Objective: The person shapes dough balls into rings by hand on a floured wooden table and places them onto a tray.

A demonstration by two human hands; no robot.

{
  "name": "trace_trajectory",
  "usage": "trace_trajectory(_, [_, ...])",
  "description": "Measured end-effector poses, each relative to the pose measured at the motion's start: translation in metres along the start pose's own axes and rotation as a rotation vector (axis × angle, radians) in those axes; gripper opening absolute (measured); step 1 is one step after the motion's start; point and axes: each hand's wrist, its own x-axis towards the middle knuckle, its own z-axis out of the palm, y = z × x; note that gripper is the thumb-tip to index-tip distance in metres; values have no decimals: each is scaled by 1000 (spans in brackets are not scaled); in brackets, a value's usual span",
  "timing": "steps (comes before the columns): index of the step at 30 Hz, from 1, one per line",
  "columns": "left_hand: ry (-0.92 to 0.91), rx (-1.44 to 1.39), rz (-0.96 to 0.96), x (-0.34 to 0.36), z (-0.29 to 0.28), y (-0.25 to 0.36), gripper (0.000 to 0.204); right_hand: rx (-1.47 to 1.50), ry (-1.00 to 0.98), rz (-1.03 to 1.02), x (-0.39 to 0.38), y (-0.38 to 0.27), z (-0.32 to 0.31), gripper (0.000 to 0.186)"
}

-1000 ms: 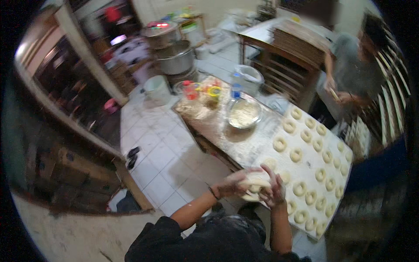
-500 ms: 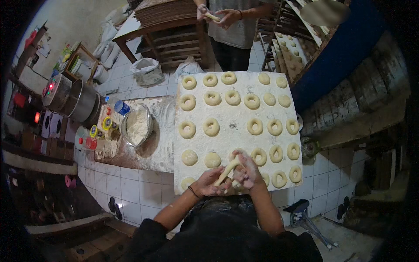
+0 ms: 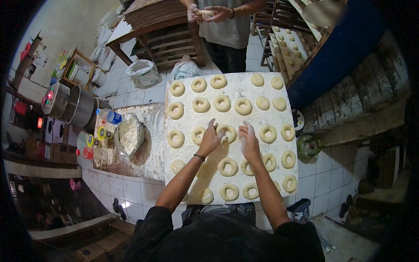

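Note:
A white floured board (image 3: pixel 189 118) carries rows of pale dough rings (image 3: pixel 227 165) and some flattened rounds (image 3: pixel 262 102). My left hand (image 3: pixel 213 136), fingers apart, is at a dough ring (image 3: pixel 231 134) lying in the middle of the board, its thumb by the hole; whether it touches is unclear. Just right of that ring my right hand (image 3: pixel 248 140) is open, fingers extended and nothing held.
A floury worktop (image 3: pixel 148 167) at left bears a bowl of flour (image 3: pixel 128 137), tubs and bottles. A mixer (image 3: pixel 56 102) stands beyond. Across the board a person (image 3: pixel 220 32) holds dough (image 3: pixel 205 12). Racks (image 3: pixel 286 48) stand back right, a gas cylinder (image 3: pixel 309 147) right.
The view has swung round onto the board. The dough that both hands held now lies there as a ring; my hands have moved forward and opened.

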Motion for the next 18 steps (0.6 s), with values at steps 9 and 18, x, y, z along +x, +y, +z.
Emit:
trace_trajectory(9, [-203, 989, 527, -21, -5, 13, 38, -268, -1057, -287, -131, -39, 27, 23])
trace_trajectory(18, [-101, 688, 350, -65, -45, 38, 38, -600, -1317, -508, -128, -33, 64, 18])
